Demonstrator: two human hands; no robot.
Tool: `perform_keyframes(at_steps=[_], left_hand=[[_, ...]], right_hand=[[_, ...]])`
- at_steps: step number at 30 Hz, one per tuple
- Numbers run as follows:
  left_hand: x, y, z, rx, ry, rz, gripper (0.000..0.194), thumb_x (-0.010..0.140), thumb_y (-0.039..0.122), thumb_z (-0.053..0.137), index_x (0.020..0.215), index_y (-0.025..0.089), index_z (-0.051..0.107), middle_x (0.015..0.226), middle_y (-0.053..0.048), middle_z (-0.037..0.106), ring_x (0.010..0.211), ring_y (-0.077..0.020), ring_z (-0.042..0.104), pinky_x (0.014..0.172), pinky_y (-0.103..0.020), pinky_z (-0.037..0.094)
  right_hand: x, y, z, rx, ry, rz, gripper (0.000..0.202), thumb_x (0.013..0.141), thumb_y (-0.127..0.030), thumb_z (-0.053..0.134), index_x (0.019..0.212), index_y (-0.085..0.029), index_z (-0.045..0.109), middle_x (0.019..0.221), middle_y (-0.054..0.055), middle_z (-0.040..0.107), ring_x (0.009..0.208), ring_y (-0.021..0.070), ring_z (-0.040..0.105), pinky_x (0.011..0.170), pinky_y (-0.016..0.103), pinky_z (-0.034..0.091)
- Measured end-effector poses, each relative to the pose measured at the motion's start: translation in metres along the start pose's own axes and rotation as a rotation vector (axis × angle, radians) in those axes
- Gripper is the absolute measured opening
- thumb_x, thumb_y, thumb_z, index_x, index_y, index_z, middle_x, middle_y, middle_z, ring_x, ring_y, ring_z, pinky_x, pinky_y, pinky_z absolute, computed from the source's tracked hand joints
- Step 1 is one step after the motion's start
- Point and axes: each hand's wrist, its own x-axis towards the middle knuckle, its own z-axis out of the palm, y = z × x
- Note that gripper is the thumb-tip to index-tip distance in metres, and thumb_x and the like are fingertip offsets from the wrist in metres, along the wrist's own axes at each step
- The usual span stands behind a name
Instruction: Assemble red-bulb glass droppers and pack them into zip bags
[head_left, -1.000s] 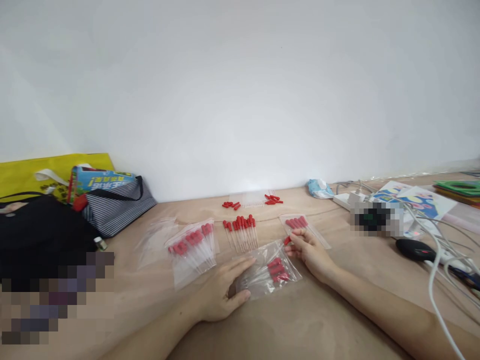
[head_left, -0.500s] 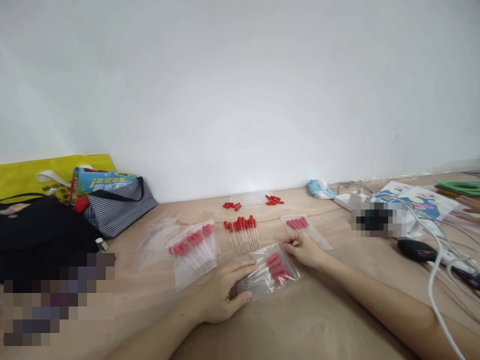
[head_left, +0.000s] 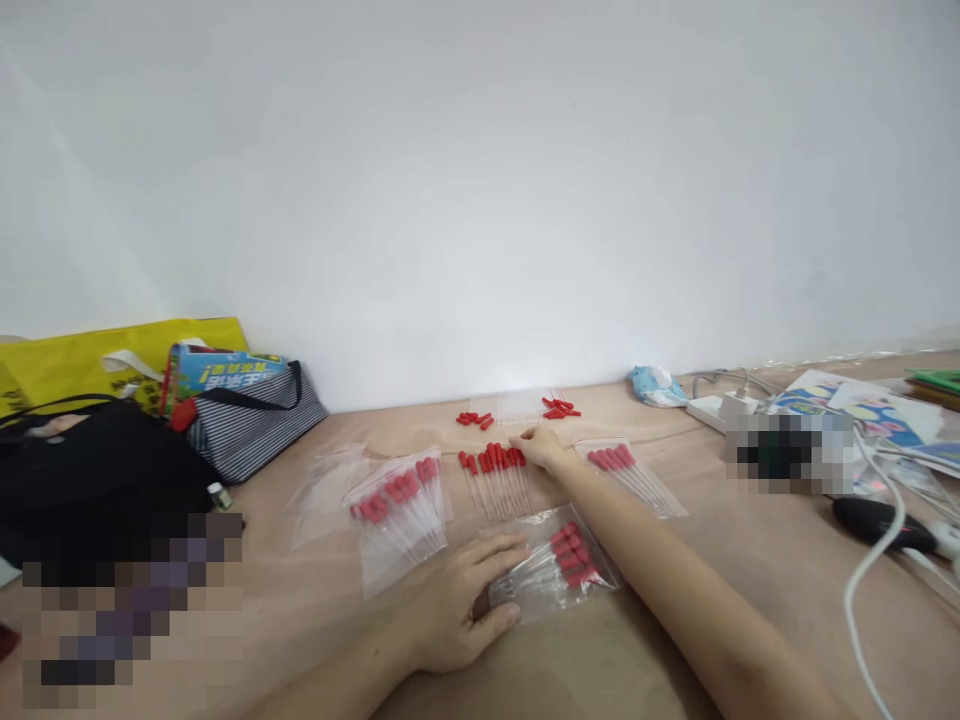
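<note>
My left hand point(head_left: 472, 600) is at the left end of a clear zip bag point(head_left: 555, 562), its thumb and fingers around the bag's edge. Several glass droppers with red rubber bulbs lie inside that bag, bulbs to the right. Farther back, my right hand point(head_left: 541, 447) has its fingertips pinched at the red bulb of a dropper point(head_left: 519, 457), at the right end of a row of loose droppers point(head_left: 491, 485). The fingers partly hide that bulb. To the left lie overlapping filled bags of droppers point(head_left: 401, 505); another filled bag point(head_left: 637, 480) lies to the right.
Loose red bulbs point(head_left: 559, 408) and glass tubes lie near the wall. Flat clear bags point(head_left: 326, 490) are at left, beside a striped bag point(head_left: 251, 420) and a black bag point(head_left: 97, 490). On the right are a power strip point(head_left: 709, 412), white cables point(head_left: 859, 590) and a black mouse-shaped device point(head_left: 877, 525).
My right hand has left the right side of the held bag and moved up and left to the loose droppers. My left hand stays at the bag. The view has shifted slightly.
</note>
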Motion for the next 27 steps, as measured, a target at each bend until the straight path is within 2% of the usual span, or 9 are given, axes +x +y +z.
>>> perform_keyframes(at_steps=[3,5,10,14,17,22,27], left_hand=[[0.000,0.000,0.001,-0.003,-0.002,0.012,0.045,0.078,0.024,0.051,0.122,0.027,0.043,0.128,-0.001,0.045,0.116,-0.0201,0.040,0.099,-0.036,0.032],[0.000,0.000,0.000,0.001,-0.007,0.011,0.044,0.078,0.024,0.050,0.121,0.026,0.044,0.126,-0.002,0.047,0.116,-0.0205,0.041,0.099,-0.036,0.032],[0.000,0.002,-0.003,0.036,-0.025,-0.027,0.048,0.079,0.027,0.050,0.126,0.025,0.040,0.130,-0.003,0.043,0.117,-0.0229,0.039,0.098,-0.040,0.031],[0.002,0.003,-0.004,0.052,-0.049,-0.049,0.049,0.079,0.027,0.049,0.127,0.023,0.038,0.133,-0.005,0.038,0.120,-0.0238,0.036,0.099,-0.041,0.031],[0.003,0.003,-0.004,0.055,-0.063,-0.053,0.048,0.078,0.026,0.048,0.126,0.020,0.040,0.133,-0.006,0.038,0.120,-0.0233,0.036,0.099,-0.040,0.031],[0.002,0.000,-0.002,0.029,-0.036,-0.031,0.048,0.079,0.027,0.048,0.126,0.022,0.039,0.133,-0.005,0.038,0.121,-0.0228,0.035,0.099,-0.041,0.030],[0.002,-0.001,-0.002,0.041,-0.043,-0.023,0.048,0.079,0.027,0.049,0.126,0.024,0.039,0.133,-0.004,0.038,0.120,-0.0221,0.035,0.100,-0.039,0.030]], right_hand=[[0.000,-0.002,0.001,0.088,0.011,0.035,0.018,0.061,-0.023,0.061,0.048,-0.017,0.051,0.044,-0.001,0.051,0.049,0.0120,0.050,0.047,0.022,0.035],[-0.003,-0.007,-0.005,0.170,0.018,0.036,0.020,0.064,-0.026,0.059,0.050,-0.017,0.049,0.042,-0.003,0.048,0.042,0.0091,0.044,0.042,0.020,0.032],[-0.025,-0.008,-0.047,0.419,0.110,-0.048,0.030,0.071,-0.048,0.048,0.064,-0.018,0.045,0.054,-0.002,0.054,0.038,0.0060,0.040,0.038,0.019,0.031],[-0.056,0.019,-0.086,0.588,0.311,-0.092,0.036,0.069,-0.056,0.046,0.075,-0.022,0.037,0.050,-0.007,0.050,0.035,0.0077,0.040,0.035,0.019,0.030],[-0.078,0.044,-0.102,0.583,0.369,-0.097,0.035,0.068,-0.055,0.049,0.075,-0.023,0.036,0.045,-0.008,0.046,0.034,0.0088,0.041,0.034,0.020,0.032],[-0.095,0.059,-0.103,0.587,0.419,-0.069,0.031,0.069,-0.051,0.051,0.075,-0.024,0.036,0.053,-0.006,0.051,0.040,0.0105,0.047,0.035,0.022,0.038],[-0.097,0.057,-0.091,0.664,0.342,-0.049,0.032,0.069,-0.050,0.052,0.076,-0.024,0.035,0.056,-0.007,0.050,0.042,0.0107,0.051,0.038,0.023,0.043]])
